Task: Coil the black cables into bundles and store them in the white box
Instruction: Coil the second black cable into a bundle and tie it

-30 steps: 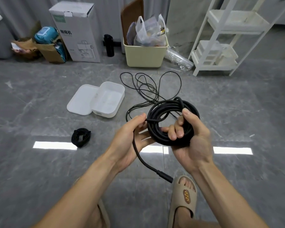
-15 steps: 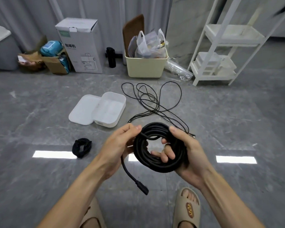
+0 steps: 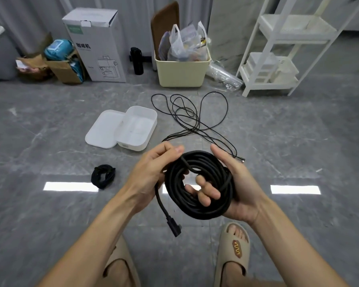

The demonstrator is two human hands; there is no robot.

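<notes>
A thick black cable coil point(image 3: 201, 210) hangs in front of me. My right hand point(image 3: 236, 183) grips its right side, fingers curled through the middle. My left hand point(image 3: 151, 172) pinches the cable's free end at the coil's upper left; the tail with its plug point(image 3: 173, 225) dangles below. The open white box point(image 3: 137, 129) lies on the floor ahead, its lid point(image 3: 104, 129) flat on its left. A thin black cable point(image 3: 195, 119) sprawls loose on the floor to the right of the box. A small coiled black bundle point(image 3: 103, 176) lies on the floor at the left.
Along the back wall stand a cardboard appliance box point(image 3: 95, 44), a black bottle point(image 3: 136, 61), a cream bin point(image 3: 180, 69) stuffed with bags and a white shelf rack point(image 3: 278, 59). My feet in beige slippers point(image 3: 232, 251) are below the coil on the grey floor.
The coil and both hands came lower and nearer to me. The dangling tail got shorter as more cable joined the coil.
</notes>
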